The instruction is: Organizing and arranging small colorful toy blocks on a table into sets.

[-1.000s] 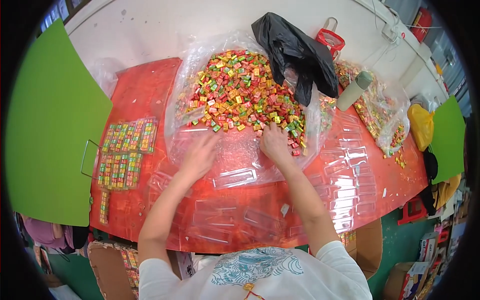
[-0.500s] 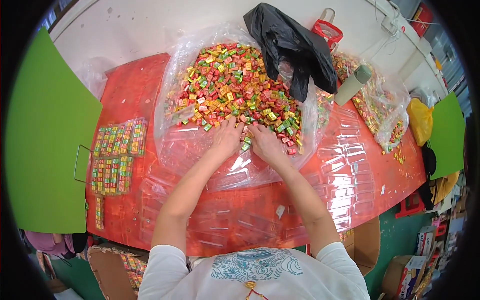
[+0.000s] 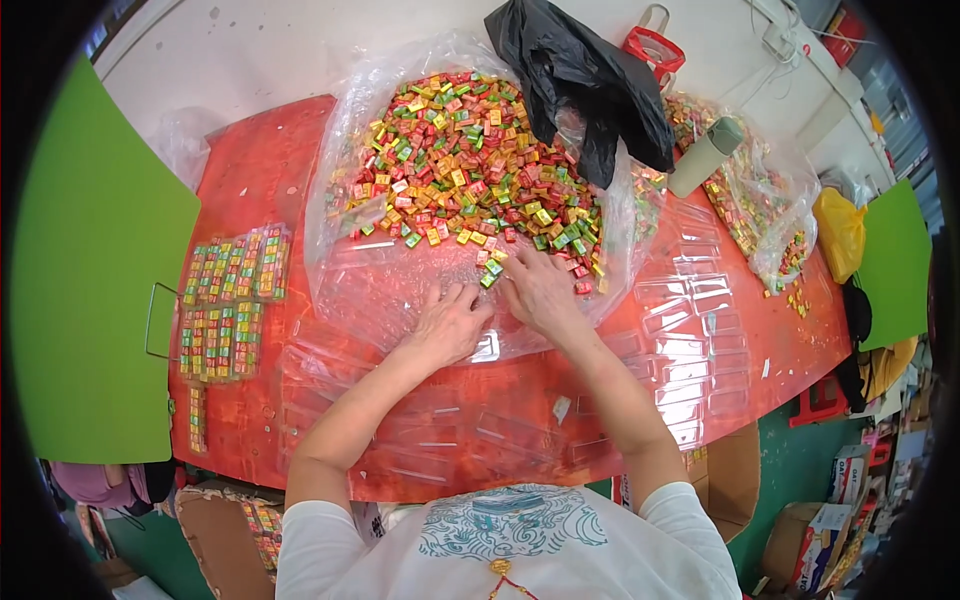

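A large heap of small wrapped sweets in red, orange, yellow and green lies on a spread clear plastic bag. Just below the heap, my left hand rests low over the plastic, its fingers bent but apart, with nothing seen in them. My right hand is at the heap's near edge with its fingers curled inward; what lies under the fingertips is hidden. Beside those fingertips is a short column of loose sweets. A shiny piece of clear plastic shows between the wrists.
Filled trays of sweets are stacked at left on the red table. Empty clear trays lie at right. A black bag, a pale green bottle and another bag of sweets stand behind. Cardboard boxes are below.
My left hand has drawn back from the heap, toward me, and its fingers have parted. My right hand stays by the sweets, shifted slightly. The whole view has tilted a little.
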The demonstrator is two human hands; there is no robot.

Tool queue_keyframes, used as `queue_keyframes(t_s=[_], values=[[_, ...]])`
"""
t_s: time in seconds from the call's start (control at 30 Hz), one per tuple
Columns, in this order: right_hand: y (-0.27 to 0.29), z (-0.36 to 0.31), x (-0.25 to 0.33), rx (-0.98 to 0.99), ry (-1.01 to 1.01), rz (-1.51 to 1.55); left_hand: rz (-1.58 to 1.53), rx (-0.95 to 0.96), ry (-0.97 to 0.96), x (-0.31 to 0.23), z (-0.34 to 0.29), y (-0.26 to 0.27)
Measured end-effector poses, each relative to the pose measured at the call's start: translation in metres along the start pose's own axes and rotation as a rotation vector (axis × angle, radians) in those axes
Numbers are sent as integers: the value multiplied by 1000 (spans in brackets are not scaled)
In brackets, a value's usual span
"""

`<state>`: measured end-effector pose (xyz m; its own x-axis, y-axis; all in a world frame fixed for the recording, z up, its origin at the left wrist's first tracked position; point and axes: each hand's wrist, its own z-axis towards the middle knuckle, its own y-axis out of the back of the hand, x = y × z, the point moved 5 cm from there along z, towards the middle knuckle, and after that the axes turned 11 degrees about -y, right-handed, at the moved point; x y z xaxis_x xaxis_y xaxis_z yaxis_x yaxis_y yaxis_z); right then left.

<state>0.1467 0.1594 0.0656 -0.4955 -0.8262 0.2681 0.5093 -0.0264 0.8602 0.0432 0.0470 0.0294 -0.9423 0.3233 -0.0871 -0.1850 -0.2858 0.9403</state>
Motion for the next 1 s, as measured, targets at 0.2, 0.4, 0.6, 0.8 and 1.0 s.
queue_keyframes(t_s=[0.2, 0.4, 0.6, 0.8, 1.0], values=[[-30, 17, -13, -36, -76, -178, -63, 8, 21, -4, -3, -5], [-26, 19, -5, -71, -83, -139, -34, 2, 17, 1, -9, 1], [-52, 29, 13, -9, 7, -262, -37, 45, 20, -2, -6, 4], [-61, 38, 14, 138, -49, -344, -58, -7, 17, 1, -10, 5], [-24, 17, -17, 57, -262, -28, -72, 41, 24, 1, -11, 12]])
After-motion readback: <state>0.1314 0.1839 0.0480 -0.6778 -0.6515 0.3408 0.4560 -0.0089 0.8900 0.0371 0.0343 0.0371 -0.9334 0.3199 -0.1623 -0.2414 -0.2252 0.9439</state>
